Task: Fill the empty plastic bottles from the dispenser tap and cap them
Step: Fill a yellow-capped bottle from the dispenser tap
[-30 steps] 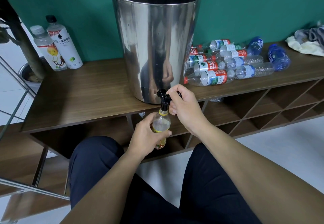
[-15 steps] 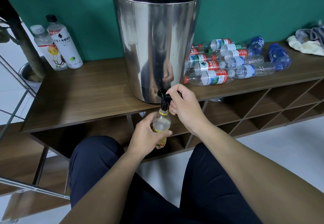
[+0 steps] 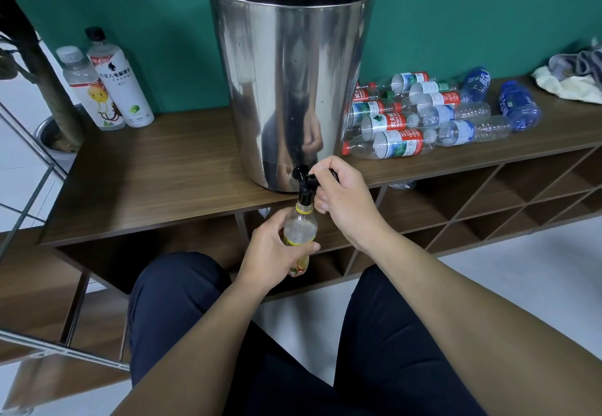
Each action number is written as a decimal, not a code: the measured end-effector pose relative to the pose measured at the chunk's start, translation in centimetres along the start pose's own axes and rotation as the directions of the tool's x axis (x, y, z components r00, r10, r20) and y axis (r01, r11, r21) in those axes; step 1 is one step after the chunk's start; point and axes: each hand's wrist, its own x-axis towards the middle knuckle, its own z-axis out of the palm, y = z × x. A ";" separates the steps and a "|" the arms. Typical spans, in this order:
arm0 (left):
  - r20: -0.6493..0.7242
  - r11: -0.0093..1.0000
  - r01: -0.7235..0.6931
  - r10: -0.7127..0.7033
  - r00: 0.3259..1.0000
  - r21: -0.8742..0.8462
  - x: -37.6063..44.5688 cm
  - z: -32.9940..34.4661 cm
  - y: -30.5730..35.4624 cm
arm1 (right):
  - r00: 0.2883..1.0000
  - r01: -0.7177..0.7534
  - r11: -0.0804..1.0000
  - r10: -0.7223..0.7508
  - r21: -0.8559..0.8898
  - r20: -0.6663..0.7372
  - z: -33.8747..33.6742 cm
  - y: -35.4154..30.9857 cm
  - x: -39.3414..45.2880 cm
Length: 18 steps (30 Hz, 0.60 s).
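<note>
1. Gripping a small clear bottle point(image 3: 299, 229) with the left hand point(image 3: 272, 256), fingers and thumb curling round its yellow-labelled middle.
2. Holding that bottle upright, its yellow-ringed mouth sitting directly under the black tap point(image 3: 304, 184), just above the left hand.
3. Gripping the tap's handle with the right hand point(image 3: 343, 200), fingers curling over it, knuckles facing up.
4. Keeping the right hand just beside the bottle's neck, to the right of and slightly above the left hand.
5. Projecting the tap from the base of a tall steel dispenser point(image 3: 290, 83), standing on the wooden surface point(image 3: 169, 168) beyond both hands.
6. Lying on their sides beyond and to the right of the right hand: a heap of empty bottles point(image 3: 420, 119) with red, green and blue labels, touching one another.
7. Lying a little apart from that heap, further right: one blue bottle point(image 3: 518, 106).
8. Standing upright well off to the left of the left hand, against the green wall: two capped bottles point(image 3: 107, 86), side by side and touching.
9. Resting at the far right end of the surface: a crumpled cloth point(image 3: 576, 76).
10. Showing below both hands: knees in dark trousers point(image 3: 182, 298), over a pale floor.
</note>
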 end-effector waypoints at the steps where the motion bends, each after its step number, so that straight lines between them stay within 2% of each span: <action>1: 0.000 1.000 0.000 0.000 1.000 0.003 0.0 0.0 0.0 | 1.000 0.001 1.000 -0.001 0.001 0.001 0.0 0.0 0.0; 18: 0.002 1.000 -0.014 0.014 1.000 0.010 0.1 0.0 -0.2 | 1.000 -0.006 1.000 0.007 -0.013 0.010 -0.1 0.0 0.0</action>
